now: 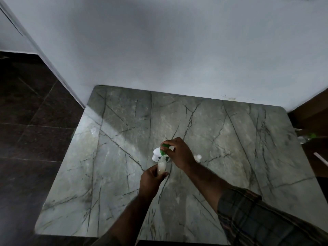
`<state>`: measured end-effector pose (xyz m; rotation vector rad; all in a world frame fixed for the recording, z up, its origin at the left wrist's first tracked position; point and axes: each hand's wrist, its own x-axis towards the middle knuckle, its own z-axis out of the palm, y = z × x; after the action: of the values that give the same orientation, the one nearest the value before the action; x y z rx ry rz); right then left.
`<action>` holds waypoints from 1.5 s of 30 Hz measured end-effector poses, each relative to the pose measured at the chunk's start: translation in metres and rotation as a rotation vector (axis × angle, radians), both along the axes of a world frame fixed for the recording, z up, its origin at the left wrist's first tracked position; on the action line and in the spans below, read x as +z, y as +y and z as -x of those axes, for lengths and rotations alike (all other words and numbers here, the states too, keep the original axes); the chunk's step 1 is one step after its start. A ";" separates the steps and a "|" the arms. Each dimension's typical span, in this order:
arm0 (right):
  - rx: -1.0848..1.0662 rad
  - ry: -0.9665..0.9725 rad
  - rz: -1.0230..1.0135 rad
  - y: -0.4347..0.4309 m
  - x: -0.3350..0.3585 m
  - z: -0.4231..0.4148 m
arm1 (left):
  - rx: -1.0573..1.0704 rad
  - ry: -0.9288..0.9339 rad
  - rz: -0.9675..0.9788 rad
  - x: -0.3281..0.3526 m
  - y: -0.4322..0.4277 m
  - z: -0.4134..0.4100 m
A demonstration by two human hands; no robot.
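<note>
Location type: a room in a dwelling. The indicators were as follows. The surface (124,192) was a polished slab with grey-green marble veining, set against a plain white painted wall (177,50). The floor (26,139) was laid in large dark tiles. Brown wooden furniture (312,110) stood at the right edge. The goods in use were household-scale: a small bottle (161,168) gripped in the left hand (150,181), its green cap (164,148) pinched by the right hand (179,153).
</note>
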<state>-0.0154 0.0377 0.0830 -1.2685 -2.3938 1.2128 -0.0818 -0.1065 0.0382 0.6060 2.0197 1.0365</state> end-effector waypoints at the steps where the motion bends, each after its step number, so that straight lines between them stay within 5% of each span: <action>1: 0.005 -0.009 0.002 0.002 0.002 0.000 | 0.006 -0.004 0.000 0.000 -0.001 0.000; 45: 0.108 -0.093 -0.125 0.004 0.004 -0.002 | 0.069 -0.088 -0.043 0.003 -0.013 0.005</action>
<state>-0.0131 0.0417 0.0869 -1.1975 -2.5891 1.0339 -0.0871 -0.1190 0.0409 0.5078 1.9574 1.1307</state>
